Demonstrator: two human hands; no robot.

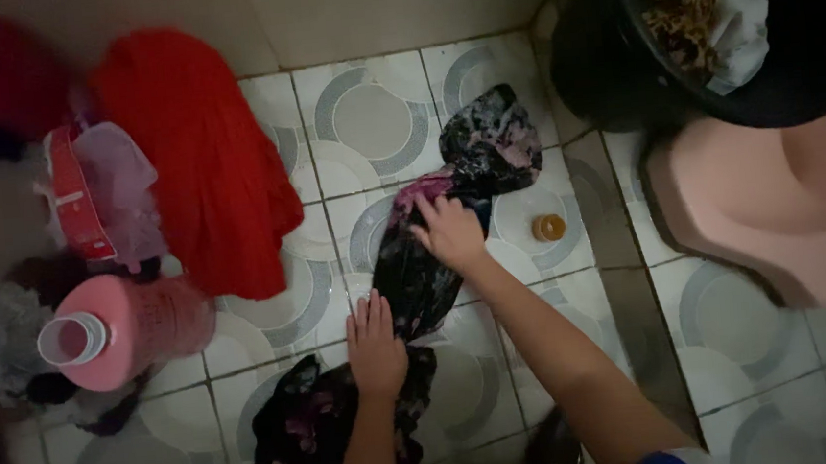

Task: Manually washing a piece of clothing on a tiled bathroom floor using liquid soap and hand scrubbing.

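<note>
On the patterned tile floor point(375, 117), one dark floral garment point(435, 260) lies twisted lengthwise, wet-looking, with left hand point(376, 343) and right hand point(449, 231) both pressed flat on it, apart, beside one red cloth point(212, 169).

A long black cloth garment with pink and lilac flowers point(434, 250) lies on white floor tiles patterned with grey rings point(375, 117). Beside it spreads a plain red cloth point(207, 170), a pink plastic bottle with a white neck point(126, 328), and a black tub point(745, 78) above a pale pink basin point(784, 203).
</note>
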